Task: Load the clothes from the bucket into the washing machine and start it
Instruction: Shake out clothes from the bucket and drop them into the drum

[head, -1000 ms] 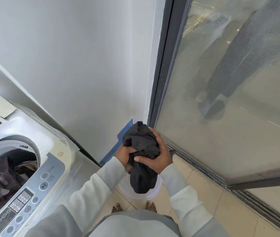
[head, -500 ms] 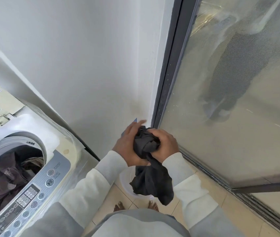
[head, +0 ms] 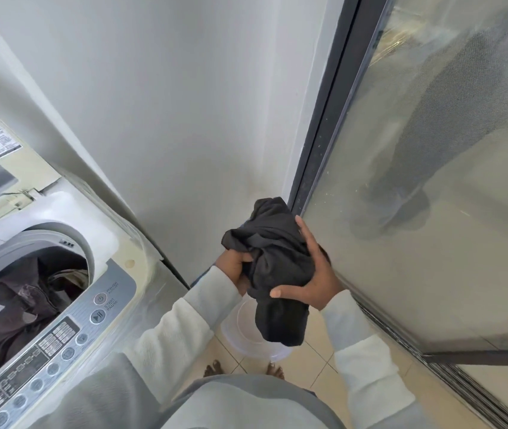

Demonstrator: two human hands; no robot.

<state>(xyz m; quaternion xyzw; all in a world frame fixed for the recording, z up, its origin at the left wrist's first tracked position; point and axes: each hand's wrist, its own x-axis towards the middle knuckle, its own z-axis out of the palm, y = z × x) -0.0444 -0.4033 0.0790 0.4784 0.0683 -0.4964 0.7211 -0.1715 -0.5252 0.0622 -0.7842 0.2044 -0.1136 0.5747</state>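
Observation:
A bunched black garment (head: 274, 258) is held up in front of me, over a clear plastic bucket (head: 246, 339) on the floor. My left hand (head: 234, 267) grips the garment from the left side. My right hand (head: 314, 274) wraps round it from the right, fingers spread over the cloth. The top-loading washing machine (head: 116, 243) stands at the left with its lid up. Dark clothes (head: 14, 311) lie inside its drum. Its control panel (head: 60, 335) with round buttons faces me.
A white wall rises ahead. A dark-framed glass sliding door (head: 432, 212) fills the right side, its track running along the tiled floor (head: 314, 360). My bare toes show just behind the bucket.
Both hands have gathered the hanging garment into a tighter bundle and raised it slightly. My right hand has shifted from the top to the garment's right side.

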